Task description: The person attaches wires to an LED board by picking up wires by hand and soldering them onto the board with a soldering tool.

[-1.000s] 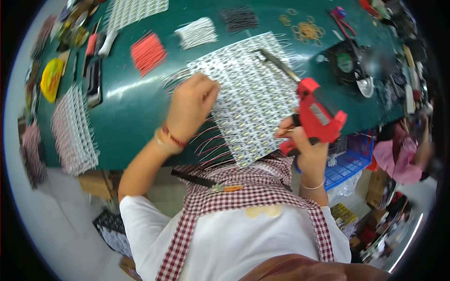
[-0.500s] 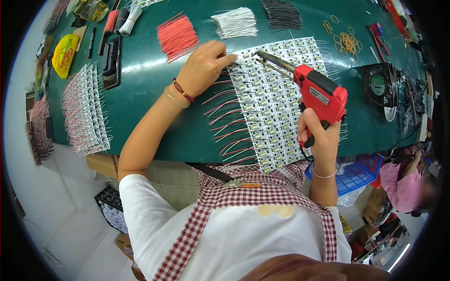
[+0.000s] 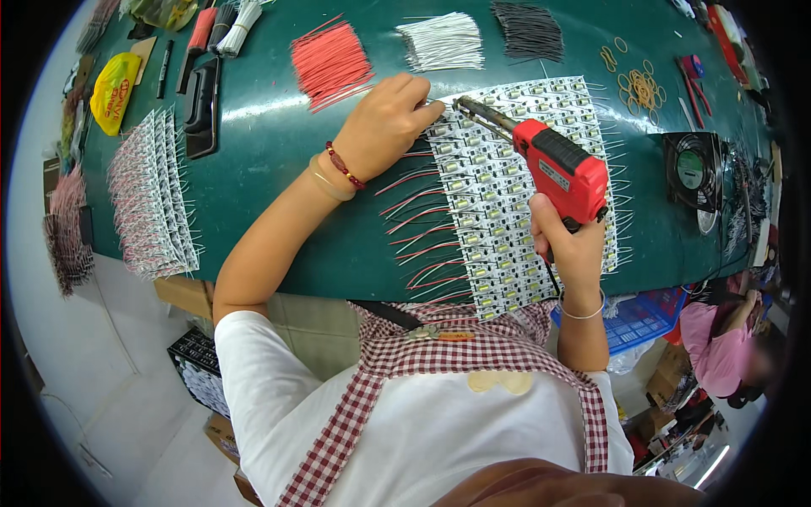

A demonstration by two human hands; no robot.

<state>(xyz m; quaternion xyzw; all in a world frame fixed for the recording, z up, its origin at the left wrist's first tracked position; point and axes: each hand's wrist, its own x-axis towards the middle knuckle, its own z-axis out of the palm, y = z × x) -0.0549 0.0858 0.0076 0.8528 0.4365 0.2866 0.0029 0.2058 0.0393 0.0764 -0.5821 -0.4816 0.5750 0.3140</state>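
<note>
A white panel of small circuit boards [image 3: 497, 224] lies before me, with red, white and black wires standing out from its left edge and pale wires from its right. At its far left corner my left hand [image 3: 387, 122] is closed in a pinch; whatever its fingertips hold is too small to make out. My right hand [image 3: 573, 245] grips the handle of a red and black soldering gun [image 3: 562, 162]. The gun's tip hovers over or touches the corner close to my left fingertips; I cannot tell which. Beyond lie bundles of red wires [image 3: 329, 63], white wires [image 3: 441, 42] and black wires [image 3: 528, 32].
Finished-looking wired panels [image 3: 152, 198] are stacked at the left, near a black case [image 3: 202, 110] and a yellow bag [image 3: 114, 93]. Rubber bands [image 3: 639, 87], pliers [image 3: 696, 93] and a black fan [image 3: 693, 171] lie right. Another person [image 3: 718, 338] sits at far right.
In my view the panel and wire bundles sit slightly lower and further right. The soldering gun's body has shifted a little left, its tip nearer my left fingertips. Both hands keep their grips.
</note>
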